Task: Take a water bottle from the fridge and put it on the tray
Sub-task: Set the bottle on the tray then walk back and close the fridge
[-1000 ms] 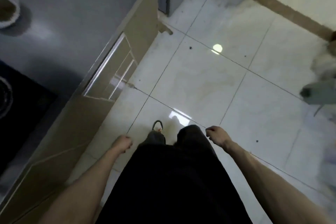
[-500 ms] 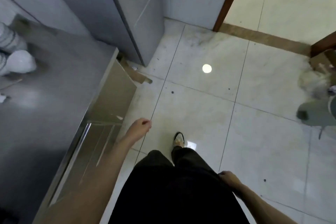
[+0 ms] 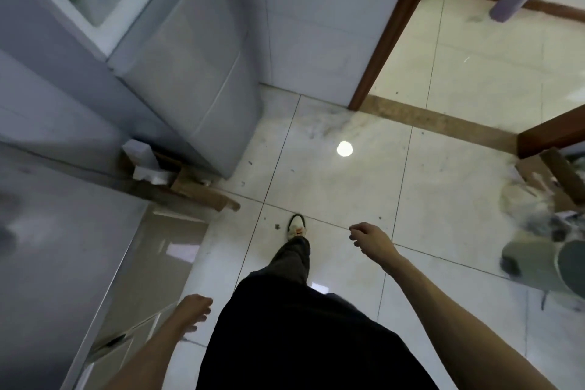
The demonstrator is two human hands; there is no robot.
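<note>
A tall pale grey fridge (image 3: 186, 73) stands ahead on the left with its doors closed. No water bottle and no tray are in view. My left hand (image 3: 194, 310) hangs low beside the counter front, fingers loosely curled and holding nothing. My right hand (image 3: 368, 239) swings forward over the floor tiles, fingers loosely bent and apart, also holding nothing. Both hands are well short of the fridge. One foot (image 3: 296, 226) is stepping forward on the tiles.
A grey countertop (image 3: 53, 247) with beige cabinet fronts (image 3: 158, 263) runs along the left. Cardboard and white packaging (image 3: 177, 180) sit wedged between counter and fridge. A brown-framed doorway (image 3: 395, 28) opens ahead right. Clutter and a grey bin (image 3: 550, 263) lie at the right edge.
I have walked forward along the counter and the view has tilted up, so the fridge is closer. My arms swung: the right hand came forward, the left dropped back.
</note>
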